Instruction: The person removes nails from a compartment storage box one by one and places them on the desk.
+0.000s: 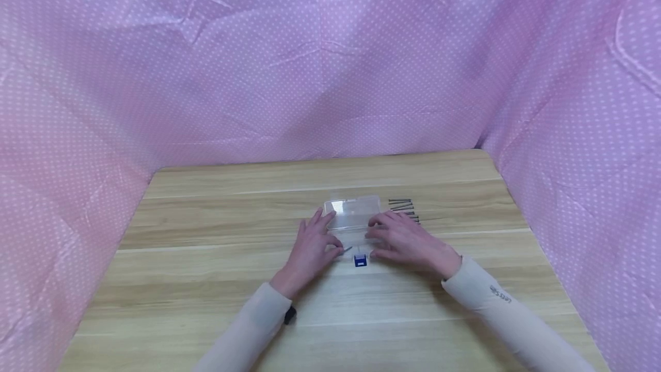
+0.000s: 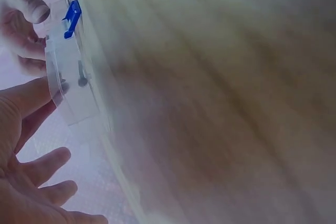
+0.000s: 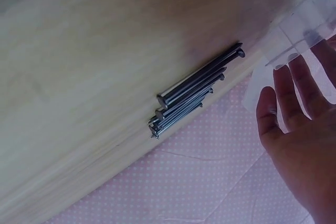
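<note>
A clear plastic box (image 1: pixel 369 238) lies on the table with its lid (image 1: pixel 356 211) folded back away from me; a blue latch (image 1: pixel 360 260) is at its near side. At the box's left end my left hand (image 1: pixel 310 248) grips the wall with thumb and index finger, the other fingers spread beside the lid. A small nail (image 2: pixel 82 74) shows through the clear wall, close to those fingertips. My right hand (image 1: pixel 405 240) holds the right end, its thumb near the latch and its fingers bent against the plastic. Fingertips behind the box are partly blurred.
A row of several long steel nails (image 3: pixel 197 80) lies on the wooden table (image 1: pixel 206 280), just right of the lid. Pink dotted cloth (image 1: pixel 320 73) hangs behind the table and along both sides.
</note>
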Motion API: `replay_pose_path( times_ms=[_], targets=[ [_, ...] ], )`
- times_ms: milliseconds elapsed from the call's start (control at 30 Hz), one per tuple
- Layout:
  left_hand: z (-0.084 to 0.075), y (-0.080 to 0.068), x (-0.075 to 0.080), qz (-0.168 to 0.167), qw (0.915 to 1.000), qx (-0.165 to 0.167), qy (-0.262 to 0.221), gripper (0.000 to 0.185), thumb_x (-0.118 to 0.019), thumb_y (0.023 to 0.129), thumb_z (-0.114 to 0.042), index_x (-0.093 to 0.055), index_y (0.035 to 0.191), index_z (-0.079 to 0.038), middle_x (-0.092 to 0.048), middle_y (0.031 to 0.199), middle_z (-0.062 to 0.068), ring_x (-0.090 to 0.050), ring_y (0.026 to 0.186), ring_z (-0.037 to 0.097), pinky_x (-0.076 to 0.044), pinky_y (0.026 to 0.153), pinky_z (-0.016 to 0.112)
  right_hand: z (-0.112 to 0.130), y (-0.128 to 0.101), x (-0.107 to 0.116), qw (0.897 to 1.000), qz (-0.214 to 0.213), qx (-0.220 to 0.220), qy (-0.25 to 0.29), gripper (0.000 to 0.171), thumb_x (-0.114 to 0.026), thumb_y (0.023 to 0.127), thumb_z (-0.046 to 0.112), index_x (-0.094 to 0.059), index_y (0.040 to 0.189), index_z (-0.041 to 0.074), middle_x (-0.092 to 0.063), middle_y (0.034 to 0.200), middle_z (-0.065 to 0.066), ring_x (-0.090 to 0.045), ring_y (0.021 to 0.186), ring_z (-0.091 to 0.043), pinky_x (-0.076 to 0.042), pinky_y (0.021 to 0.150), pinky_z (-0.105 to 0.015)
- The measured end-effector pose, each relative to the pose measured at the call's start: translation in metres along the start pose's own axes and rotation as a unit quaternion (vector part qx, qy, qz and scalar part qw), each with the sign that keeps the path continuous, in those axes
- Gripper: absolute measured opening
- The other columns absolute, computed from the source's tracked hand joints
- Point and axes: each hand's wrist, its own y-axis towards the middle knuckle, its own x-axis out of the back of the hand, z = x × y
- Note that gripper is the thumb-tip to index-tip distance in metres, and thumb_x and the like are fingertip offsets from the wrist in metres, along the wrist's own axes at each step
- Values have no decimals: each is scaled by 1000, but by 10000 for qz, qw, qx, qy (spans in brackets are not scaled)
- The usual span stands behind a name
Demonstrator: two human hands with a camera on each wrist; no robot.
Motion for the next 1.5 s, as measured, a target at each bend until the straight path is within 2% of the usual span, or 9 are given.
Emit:
replay_pose_path(
  times_ms=[100,333,633,933,1200,1333,1500],
  targets=[
    [0,2,-1,92,9998,-97,153,10,-84,88,-29,-85,88,-20,-47,158,14,-25,153,42,-23,114,77,0,0,-1,10000,-45,67,-51,43,-71,95,48,-74,124,16,-60,134,-5,-53,126,-24,-44,110,-51],
    [0,5,-1,87,9980,-354,520,8,-86,85,-30,-85,87,-23,-51,155,12,-31,151,41,-22,118,73,-1,0,-4,10000,35,-32,-46,43,-71,96,49,-75,124,18,-58,137,-3,-51,127,-23,-45,109,-49],
    [2,3,-2,140,9941,-613,878,9,-82,89,-31,-86,93,-24,-55,151,14,-38,147,41,-27,115,75,-2,1,-5,10000,9,-28,-19,42,-71,96,49,-75,123,18,-57,137,-2,-50,128,-22,-45,109,-48],
    [2,9,2,473,9951,-528,683,5,-87,84,-26,-85,89,-24,-48,156,17,-27,152,45,-24,116,75,-1,2,-5,10000,-26,7,76,41,-70,96,48,-76,122,18,-59,135,-4,-51,127,-23,-44,111,-49],
    [0,16,4,572,9901,-814,993,4,-87,82,-24,-84,84,-24,-43,160,18,-22,154,44,-25,117,72,-2,3,-4,9998,-66,57,170,39,-71,96,47,-76,121,17,-59,135,-5,-51,127,-22,-43,111,-48],
    [1,19,7,834,9881,-901,922,4,-84,85,-19,-83,85,-23,-39,162,18,-18,156,41,-21,119,71,-2,3,-3,9998,-32,37,192,40,-71,96,47,-76,122,17,-59,135,-5,-51,128,-23,-43,112,-49],
    [5,23,12,1183,9816,-1195,910,7,-79,88,-18,-81,85,-23,-36,164,15,-12,158,37,-16,121,69,-2,4,-3,9998,28,12,199,40,-71,96,47,-75,123,17,-58,137,-4,-50,130,-23,-42,114,-48]
  ],
)
